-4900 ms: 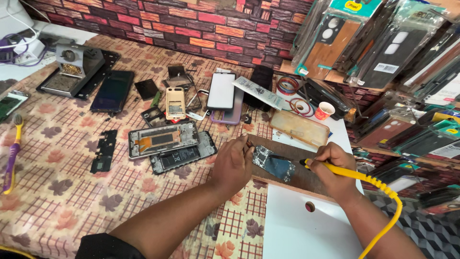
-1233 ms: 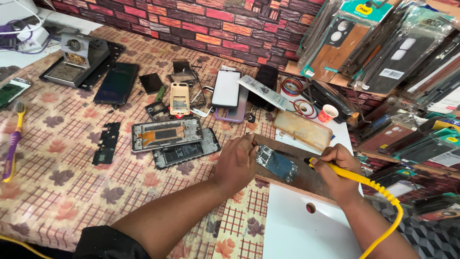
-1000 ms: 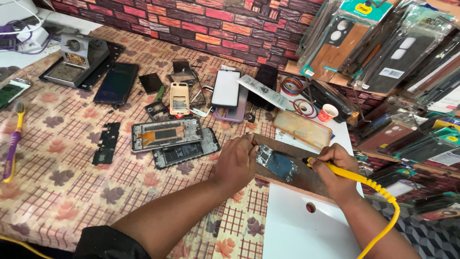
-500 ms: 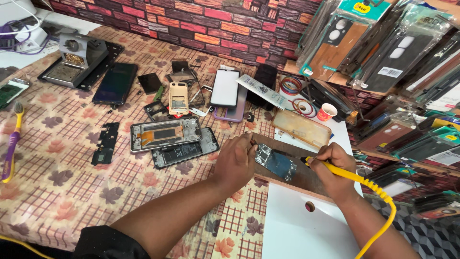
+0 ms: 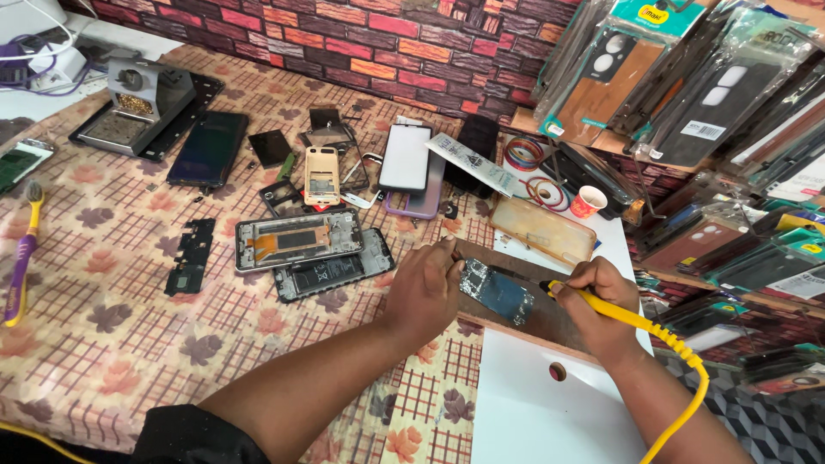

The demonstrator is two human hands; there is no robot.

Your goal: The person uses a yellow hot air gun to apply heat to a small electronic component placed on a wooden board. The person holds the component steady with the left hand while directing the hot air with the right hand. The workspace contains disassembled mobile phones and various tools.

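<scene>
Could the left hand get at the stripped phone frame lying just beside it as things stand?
Probably yes. The left hand rests on the circuit board, and the phone frame lies on the cloth close beside it, with nothing between.

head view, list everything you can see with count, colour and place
circuit board: one, blue, on wooden block
wooden block: one, brown, table's right edge
soldering iron: one, yellow, in right hand
phone frames: two, grey, table centre
toothbrush: one, purple and yellow, far left
paper cup: one, red, right rear
phone cases: many, hanging right
tablecloth: one, floral beige
left hand: fingers steadying the board
right hand: gripping the iron
</scene>
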